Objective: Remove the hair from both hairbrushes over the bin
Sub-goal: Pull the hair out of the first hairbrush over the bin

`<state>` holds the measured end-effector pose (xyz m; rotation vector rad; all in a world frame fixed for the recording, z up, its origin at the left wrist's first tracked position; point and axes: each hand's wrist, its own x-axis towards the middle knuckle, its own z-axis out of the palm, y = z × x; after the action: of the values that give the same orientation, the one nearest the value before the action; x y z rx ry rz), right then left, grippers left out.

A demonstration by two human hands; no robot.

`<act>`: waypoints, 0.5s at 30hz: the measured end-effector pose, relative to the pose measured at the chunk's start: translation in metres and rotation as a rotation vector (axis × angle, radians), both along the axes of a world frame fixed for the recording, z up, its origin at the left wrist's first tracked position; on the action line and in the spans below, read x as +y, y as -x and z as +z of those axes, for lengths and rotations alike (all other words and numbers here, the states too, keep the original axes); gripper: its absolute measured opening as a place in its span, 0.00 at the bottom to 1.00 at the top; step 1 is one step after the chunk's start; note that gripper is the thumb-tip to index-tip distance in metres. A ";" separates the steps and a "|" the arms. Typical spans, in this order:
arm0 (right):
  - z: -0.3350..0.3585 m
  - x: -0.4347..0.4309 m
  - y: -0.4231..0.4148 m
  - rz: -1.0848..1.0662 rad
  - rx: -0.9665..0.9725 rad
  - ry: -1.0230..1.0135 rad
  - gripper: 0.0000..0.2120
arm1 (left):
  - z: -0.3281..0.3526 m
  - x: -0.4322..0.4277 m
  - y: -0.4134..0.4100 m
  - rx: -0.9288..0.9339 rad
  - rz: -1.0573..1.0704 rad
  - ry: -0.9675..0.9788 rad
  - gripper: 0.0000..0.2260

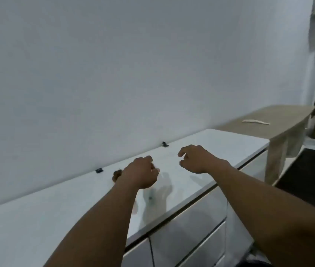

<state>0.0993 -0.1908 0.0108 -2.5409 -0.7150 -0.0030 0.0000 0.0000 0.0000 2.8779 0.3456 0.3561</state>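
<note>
My left hand [140,173] hovers over the white glossy cabinet top [56,209] with its fingers curled into a fist. A small brown thing [117,174] pokes out at its little-finger side, too blurred to name. My right hand [197,158] hangs a little further right and back, fingers bent and apart, with nothing in it. No hairbrush can be made out for certain, and no bin is in view.
Two small black clips [99,170] [165,144] sit along the cabinet's back edge by the white wall. White drawers [191,228] lie below the top. A wooden bench [272,120] with a pale stick [255,121] stands at the right, above a dark floor mat [306,180].
</note>
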 end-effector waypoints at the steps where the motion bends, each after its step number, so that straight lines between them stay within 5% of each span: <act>1: -0.005 0.008 -0.003 0.005 0.014 0.013 0.19 | -0.005 0.005 -0.001 0.020 0.020 -0.015 0.21; 7: -0.036 0.042 -0.030 0.028 0.074 0.029 0.15 | -0.030 0.019 -0.025 0.171 0.108 -0.120 0.30; 15: -0.047 0.059 -0.061 0.026 0.097 -0.031 0.08 | -0.039 0.027 -0.052 0.155 0.171 -0.051 0.17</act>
<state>0.1601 -0.1316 -0.0366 -2.4838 -0.7045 0.1160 0.0516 0.0269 -0.0388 2.9411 0.6210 0.1720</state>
